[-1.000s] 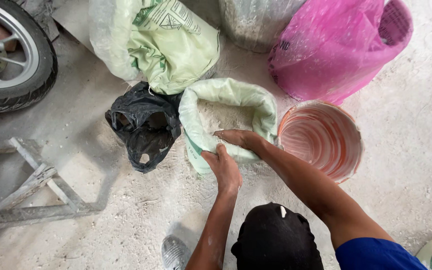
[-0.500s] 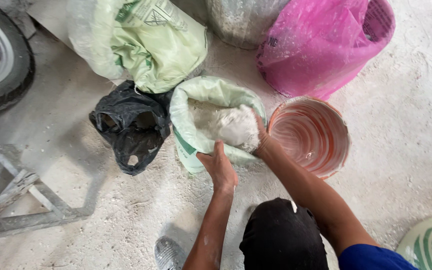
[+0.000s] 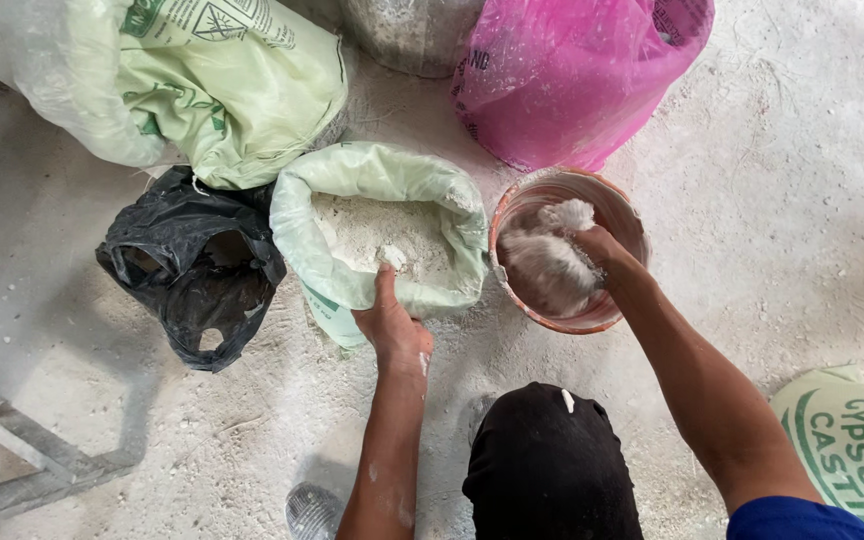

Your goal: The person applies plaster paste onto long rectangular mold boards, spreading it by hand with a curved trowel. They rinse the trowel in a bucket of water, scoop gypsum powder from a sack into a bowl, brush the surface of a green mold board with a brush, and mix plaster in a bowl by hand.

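The left hand (image 3: pixel 392 325) reached forward with the arm nearly straight, its fingers curled over the near rim of the open pale green sack (image 3: pixel 377 180), pinching the rolled fabric edge. The right hand (image 3: pixel 597 245) was extended into the orange-rimmed bucket (image 3: pixel 512 200), fingers cupped around a clump of white powder (image 3: pixel 552 260); how tightly they closed could not be told. The sack stood on the dusty floor just left of the bucket, touching it, filled with lumpy white powder. A crumpled black plastic bag (image 3: pixel 192 270) lay beside the sack, and a pink bag (image 3: pixel 572 80) stood behind the bucket.
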The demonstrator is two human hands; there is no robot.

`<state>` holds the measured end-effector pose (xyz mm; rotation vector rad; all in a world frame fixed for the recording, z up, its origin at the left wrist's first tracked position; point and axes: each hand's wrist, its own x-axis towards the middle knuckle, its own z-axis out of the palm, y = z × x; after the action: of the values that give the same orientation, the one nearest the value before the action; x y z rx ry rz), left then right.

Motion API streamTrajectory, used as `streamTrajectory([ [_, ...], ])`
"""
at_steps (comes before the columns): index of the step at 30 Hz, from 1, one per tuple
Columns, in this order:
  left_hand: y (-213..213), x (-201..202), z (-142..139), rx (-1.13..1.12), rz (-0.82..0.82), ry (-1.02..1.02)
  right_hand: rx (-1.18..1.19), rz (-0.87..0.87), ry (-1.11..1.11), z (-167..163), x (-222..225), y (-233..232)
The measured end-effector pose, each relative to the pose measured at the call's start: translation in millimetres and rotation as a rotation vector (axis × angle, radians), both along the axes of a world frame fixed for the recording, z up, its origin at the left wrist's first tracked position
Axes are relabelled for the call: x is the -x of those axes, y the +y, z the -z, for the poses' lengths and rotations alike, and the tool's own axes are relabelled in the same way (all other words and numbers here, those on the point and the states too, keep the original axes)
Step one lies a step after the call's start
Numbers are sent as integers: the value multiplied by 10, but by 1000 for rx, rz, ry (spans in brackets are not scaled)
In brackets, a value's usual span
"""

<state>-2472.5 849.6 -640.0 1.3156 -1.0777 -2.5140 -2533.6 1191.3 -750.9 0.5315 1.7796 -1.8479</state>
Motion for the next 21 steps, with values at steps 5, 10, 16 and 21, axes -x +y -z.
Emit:
streamTrajectory([
  [5,-28,-16,40,-1,-14,73,-1014,-409,-179,-129,59,-109],
  [10,-40,-36,67,-1,42,-2,-1193,-501,602,-628,187,-717],
  [16,-52,-61,195,53,12,207,-736,-1003,544,-400,679,-2443],
  [21,-59,-129,210,78,48,90,-663,-929,248,318,1000,-2861],
])
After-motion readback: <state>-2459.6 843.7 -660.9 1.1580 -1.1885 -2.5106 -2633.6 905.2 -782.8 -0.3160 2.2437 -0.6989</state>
